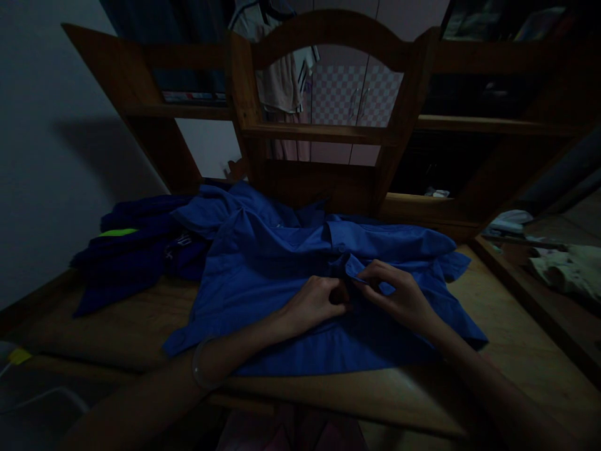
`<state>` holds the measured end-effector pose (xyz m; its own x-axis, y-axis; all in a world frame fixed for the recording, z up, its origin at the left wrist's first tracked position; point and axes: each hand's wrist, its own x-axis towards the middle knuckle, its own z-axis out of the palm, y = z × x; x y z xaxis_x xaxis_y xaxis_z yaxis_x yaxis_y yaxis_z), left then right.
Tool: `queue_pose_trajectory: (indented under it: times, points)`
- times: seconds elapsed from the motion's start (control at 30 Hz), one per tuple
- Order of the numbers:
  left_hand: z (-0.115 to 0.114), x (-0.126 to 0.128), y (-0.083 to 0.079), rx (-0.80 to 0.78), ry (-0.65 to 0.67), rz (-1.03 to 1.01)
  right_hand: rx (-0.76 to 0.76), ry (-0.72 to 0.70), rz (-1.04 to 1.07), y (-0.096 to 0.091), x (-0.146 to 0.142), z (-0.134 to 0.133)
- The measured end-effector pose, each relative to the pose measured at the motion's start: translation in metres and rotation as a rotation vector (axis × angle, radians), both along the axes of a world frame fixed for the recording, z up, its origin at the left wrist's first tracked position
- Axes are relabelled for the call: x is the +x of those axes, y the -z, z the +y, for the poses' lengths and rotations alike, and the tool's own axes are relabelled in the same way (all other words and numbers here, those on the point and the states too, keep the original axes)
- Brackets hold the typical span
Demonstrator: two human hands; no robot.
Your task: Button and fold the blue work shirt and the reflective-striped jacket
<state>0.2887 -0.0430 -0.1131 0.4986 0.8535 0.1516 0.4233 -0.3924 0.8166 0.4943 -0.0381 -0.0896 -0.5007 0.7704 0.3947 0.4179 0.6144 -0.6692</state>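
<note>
A blue button-up shirt lies spread across the wooden desk, its upper edge bunched toward the shelf. Over its middle, my right hand pinches a folded bit of the shirt between thumb and fingers. Just left of that, my left hand rests on the cloth with fingers curled; its fingertips are partly hidden, and whether they grip fabric is unclear. A dark button shows on the flap above the hands. My left wrist wears a pale bracelet.
Darker blue clothing with a lime-green stripe lies at the desk's left. A wooden shelf frame rises along the back. Pale cloth sits beyond the raised right edge. The wooden desk ends near my body.
</note>
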Motion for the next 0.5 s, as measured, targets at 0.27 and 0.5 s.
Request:
queue_pose_trajectory:
  times: [0.27, 0.5]
  points:
    - [0.013, -0.003, 0.006, -0.219, -0.215, -0.327, 0.044, 0.014, -0.029, 0.007, -0.004, 0.0]
    - [0.002, 0.003, 0.005, -0.026, -0.186, -0.244, 0.118, 0.055, -0.083, 0.011, -0.007, -0.002]
